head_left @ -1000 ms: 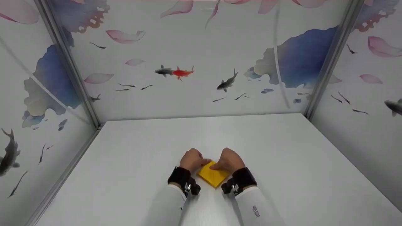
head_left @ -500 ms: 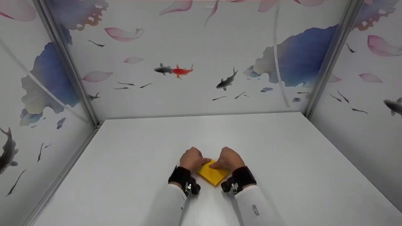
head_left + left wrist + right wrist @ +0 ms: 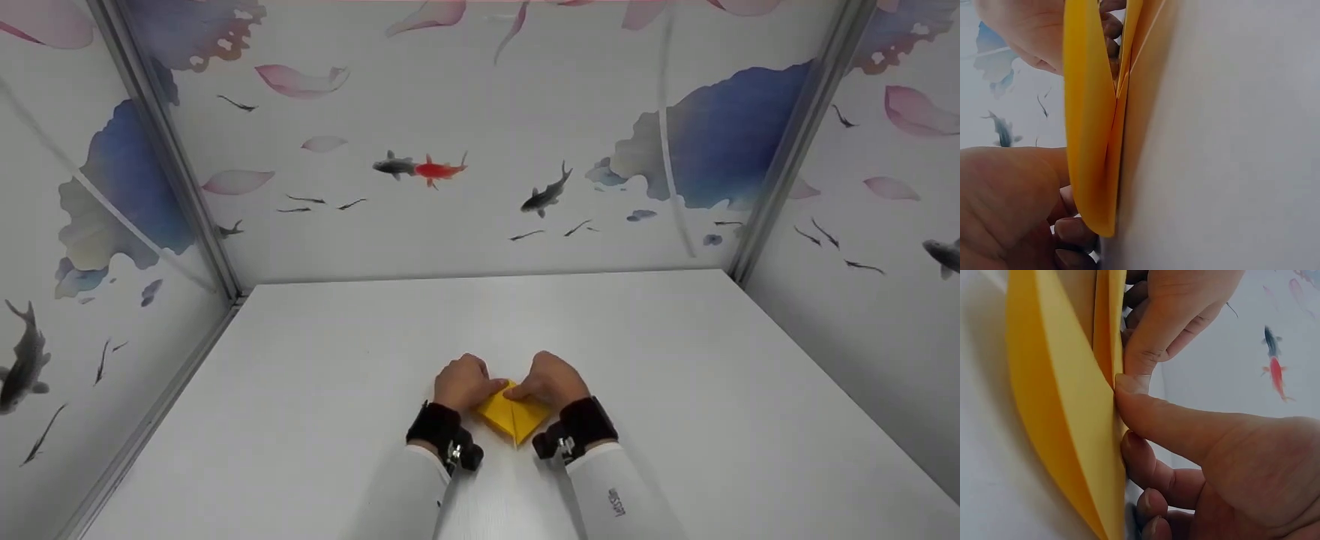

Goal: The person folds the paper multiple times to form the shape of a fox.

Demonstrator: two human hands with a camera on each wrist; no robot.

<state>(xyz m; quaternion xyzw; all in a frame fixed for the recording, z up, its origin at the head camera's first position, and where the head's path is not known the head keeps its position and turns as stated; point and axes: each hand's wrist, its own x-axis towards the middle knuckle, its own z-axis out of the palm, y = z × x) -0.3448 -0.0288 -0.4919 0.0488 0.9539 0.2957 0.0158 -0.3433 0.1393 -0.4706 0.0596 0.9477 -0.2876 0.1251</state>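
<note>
Both hands pinching folded yellow paper on the table.
Left hand and right hand pinch yellow origami paper flat on white table; uneven thumb pressure risks a skewed centre crease.

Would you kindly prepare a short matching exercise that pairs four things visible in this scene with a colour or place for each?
Things:
1. folded paper
2. left hand
3. right hand
4. table

Descriptions:
A. white, under both hands
B. yellow, with a crease down its middle
C. pinches the paper's edge on the side of the blue leaf and the long white cable
D. pinches the paper's edge on the side nearer the red fish

Pairs: 1-B, 2-D, 3-C, 4-A
</note>
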